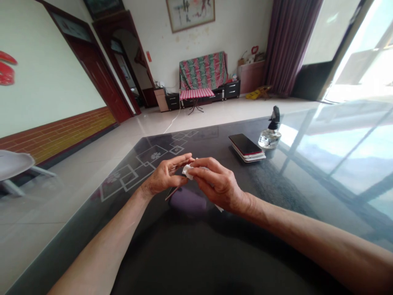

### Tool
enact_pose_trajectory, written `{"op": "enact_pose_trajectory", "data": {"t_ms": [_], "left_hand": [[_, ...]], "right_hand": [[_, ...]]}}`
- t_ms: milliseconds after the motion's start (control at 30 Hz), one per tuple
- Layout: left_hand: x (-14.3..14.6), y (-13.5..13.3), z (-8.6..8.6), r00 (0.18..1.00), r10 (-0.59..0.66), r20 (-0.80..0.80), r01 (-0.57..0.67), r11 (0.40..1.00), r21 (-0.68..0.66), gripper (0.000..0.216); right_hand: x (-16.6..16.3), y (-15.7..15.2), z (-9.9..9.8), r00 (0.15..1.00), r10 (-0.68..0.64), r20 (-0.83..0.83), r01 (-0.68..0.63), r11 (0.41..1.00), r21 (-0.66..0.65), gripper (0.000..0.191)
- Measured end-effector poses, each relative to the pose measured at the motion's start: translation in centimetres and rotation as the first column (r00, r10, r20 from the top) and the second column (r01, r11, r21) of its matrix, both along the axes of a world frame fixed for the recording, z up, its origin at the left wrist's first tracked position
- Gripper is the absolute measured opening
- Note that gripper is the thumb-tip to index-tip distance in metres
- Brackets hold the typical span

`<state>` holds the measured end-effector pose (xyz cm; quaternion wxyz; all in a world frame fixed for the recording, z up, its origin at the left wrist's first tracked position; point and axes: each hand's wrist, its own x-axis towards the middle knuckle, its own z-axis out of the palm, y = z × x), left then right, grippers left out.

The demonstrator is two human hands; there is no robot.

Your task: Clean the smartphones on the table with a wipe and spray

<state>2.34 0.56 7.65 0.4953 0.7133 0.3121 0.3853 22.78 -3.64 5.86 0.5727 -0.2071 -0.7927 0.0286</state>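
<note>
Crumpled white tissue (187, 171) mid-frame, prob. light/soft, tears easily; hold by wad. R hand (219, 182) fingers pinching it; L hand (166, 174) fingers curved, can't tell if gripping thin flat item (172, 194) below.

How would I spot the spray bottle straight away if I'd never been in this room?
Start with the big, dark, shiny table. Beyond the right hand lies a low stack of flat things. Just right of that stack in the picture stands the spray bottle, set apart by its clear body and black trigger head.
</note>
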Motion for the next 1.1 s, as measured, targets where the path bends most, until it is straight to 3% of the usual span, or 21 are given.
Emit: {"op": "enact_pose_trajectory", "data": {"t_ms": [200,300,567,900,1000,1100], "left_hand": [[0.3,0.1,-0.6,0.999,-0.042,-0.022,0.043,0.997,0.059,0.075],[0.3,0.2,-0.6,0.998,-0.064,-0.022,0.065,0.996,0.068,0.075],[-0.1,-0.1,0.0,0.999,0.004,-0.052,-0.004,1.000,0.014,0.080],[0.2,0.0,-0.2,0.990,-0.114,-0.080,0.119,0.991,0.059,0.079],[-0.1,0.0,0.2,0.991,-0.113,-0.068,0.117,0.991,0.061,0.078],[-0.5,0.1,0.4,0.993,-0.100,-0.061,0.104,0.993,0.056,0.080]], "right_hand": [[1.4,2.9,-1.1,0.993,-0.113,-0.018,0.112,0.993,-0.042,0.021],[1.4,2.8,-1.3,0.990,-0.138,-0.034,0.136,0.989,-0.053,0.021],[0.0,0.2,-0.6,0.999,-0.012,0.048,0.010,0.999,0.039,0.025],[2.6,4.8,-2.5,0.979,-0.204,-0.007,0.201,0.971,-0.132,0.017],[3.0,4.5,-1.7,0.974,-0.220,-0.047,0.212,0.968,-0.138,0.016],[2.6,2.8,-0.3,0.992,-0.116,-0.039,0.114,0.992,-0.059,0.020]]}}
